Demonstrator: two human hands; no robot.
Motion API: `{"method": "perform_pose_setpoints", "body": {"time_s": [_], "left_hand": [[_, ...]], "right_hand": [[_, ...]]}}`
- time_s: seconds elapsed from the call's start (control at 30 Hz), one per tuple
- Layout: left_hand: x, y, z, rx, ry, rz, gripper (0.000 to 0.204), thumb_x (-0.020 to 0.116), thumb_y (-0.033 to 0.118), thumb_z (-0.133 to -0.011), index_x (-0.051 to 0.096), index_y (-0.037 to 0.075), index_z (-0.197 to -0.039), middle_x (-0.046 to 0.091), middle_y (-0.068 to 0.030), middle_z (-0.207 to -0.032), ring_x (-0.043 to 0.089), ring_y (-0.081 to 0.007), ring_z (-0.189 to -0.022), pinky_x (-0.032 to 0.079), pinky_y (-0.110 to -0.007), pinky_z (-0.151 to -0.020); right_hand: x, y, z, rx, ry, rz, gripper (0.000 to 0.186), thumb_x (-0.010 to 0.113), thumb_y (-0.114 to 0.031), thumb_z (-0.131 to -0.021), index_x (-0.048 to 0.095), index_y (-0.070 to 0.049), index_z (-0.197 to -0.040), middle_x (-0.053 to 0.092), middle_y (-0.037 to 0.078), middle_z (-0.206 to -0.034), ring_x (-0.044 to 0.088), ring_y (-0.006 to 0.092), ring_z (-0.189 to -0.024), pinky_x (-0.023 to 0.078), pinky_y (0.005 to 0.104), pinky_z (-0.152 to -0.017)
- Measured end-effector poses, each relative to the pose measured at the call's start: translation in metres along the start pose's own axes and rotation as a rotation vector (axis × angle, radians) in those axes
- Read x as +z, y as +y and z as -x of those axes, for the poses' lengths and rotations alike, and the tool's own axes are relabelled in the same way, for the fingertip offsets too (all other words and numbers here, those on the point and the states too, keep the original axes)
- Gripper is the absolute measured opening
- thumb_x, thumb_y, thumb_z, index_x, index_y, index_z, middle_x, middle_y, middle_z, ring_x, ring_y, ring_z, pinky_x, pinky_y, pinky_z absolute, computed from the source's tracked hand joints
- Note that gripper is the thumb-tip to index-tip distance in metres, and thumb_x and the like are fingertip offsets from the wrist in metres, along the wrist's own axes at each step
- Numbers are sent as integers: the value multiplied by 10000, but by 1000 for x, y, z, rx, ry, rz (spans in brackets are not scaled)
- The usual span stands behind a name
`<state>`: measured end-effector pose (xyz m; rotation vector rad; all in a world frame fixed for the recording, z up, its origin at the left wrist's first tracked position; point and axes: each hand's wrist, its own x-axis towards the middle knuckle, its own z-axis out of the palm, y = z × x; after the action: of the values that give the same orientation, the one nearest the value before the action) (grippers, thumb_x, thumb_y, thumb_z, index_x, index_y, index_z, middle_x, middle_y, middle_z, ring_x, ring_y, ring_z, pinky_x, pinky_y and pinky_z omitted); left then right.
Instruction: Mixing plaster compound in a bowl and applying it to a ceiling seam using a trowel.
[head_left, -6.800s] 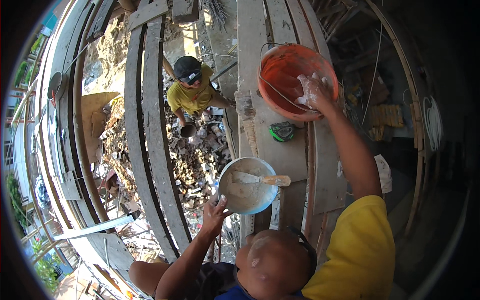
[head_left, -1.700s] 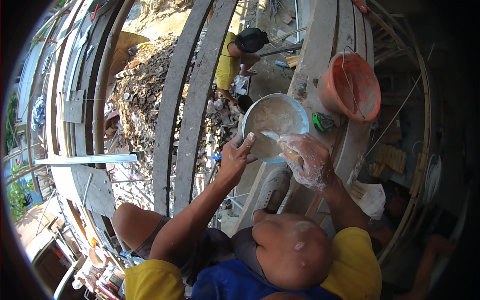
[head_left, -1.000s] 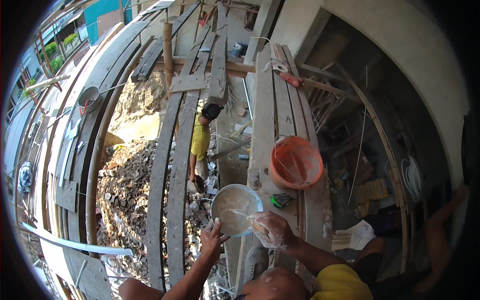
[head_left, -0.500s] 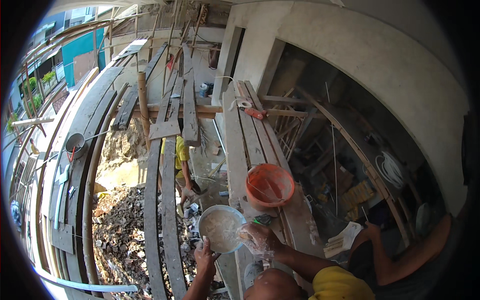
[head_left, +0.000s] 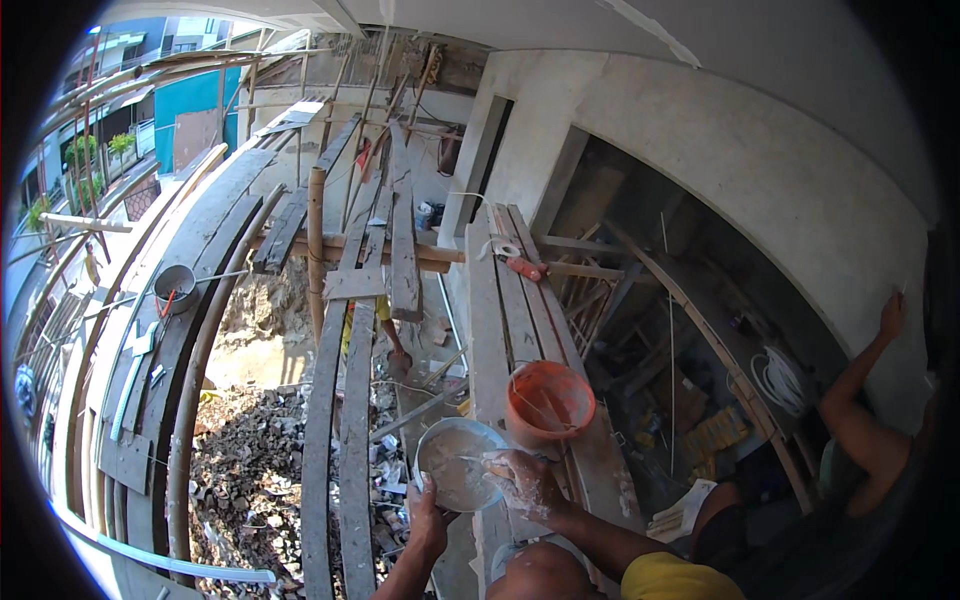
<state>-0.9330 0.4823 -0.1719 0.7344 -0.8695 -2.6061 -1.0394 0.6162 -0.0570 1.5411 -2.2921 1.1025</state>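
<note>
My left hand (head_left: 428,517) grips the near left rim of a round bowl (head_left: 493,434) with a light blue rim, its thumb over the edge. Wet grey-beige plaster-like mix (head_left: 452,468) fills much of it. My right hand (head_left: 525,484), smeared with the mix, is at the bowl's right edge with its fingers curled together over the rim. What these fingers hold, if anything, I cannot make out. Just beyond that hand stands an orange bucket (head_left: 572,388), stained inside, on the wooden planks (head_left: 488,345).
Narrow planks (head_left: 322,450) span a rubble heap (head_left: 240,480) below. Another bucket (head_left: 176,283) sits on the left boards. A red-orange tool (head_left: 526,268) and tape roll lie farther along the planks. At right, another person's arm (head_left: 850,400) reaches toward the wall. Someone in yellow (head_left: 385,308) is below.
The whole view has shifted, so most things appear farther right and lower. My right hand remains at the bowl's rim. The person at right has raised a hand toward the wall.
</note>
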Motion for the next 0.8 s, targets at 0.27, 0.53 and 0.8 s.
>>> {"method": "perform_pose_setpoints", "body": {"time_s": [0.27,0.53,0.8], "left_hand": [[8,30,12,97,75,-15,578,511,468,-927,318,58,-1286,484,-184,-1236,576,-320,-1068,527,-487,-839],[18,53,27,98,135,-62,621,540,498,-902,340,45,-1277,493,-182,-1213,585,-312,-1039,530,-475,-832],[5,47,14,113,135,-46,610,538,491,-906,358,44,-1281,510,-183,-1194,600,-293,-1011,545,-459,-803]], "right_hand": [[8,-17,-19,-148,-2,0,225,658,-42,-792,537,-21,-979,614,196,-846,621,381,-778,504,435,-655],[10,-24,-31,-104,-99,-7,224,665,-31,-775,544,-17,-963,618,188,-838,627,375,-759,507,425,-642],[20,-11,-27,-140,-85,-15,235,673,-29,-764,551,-20,-965,618,195,-837,629,377,-776,508,420,-646]]}}
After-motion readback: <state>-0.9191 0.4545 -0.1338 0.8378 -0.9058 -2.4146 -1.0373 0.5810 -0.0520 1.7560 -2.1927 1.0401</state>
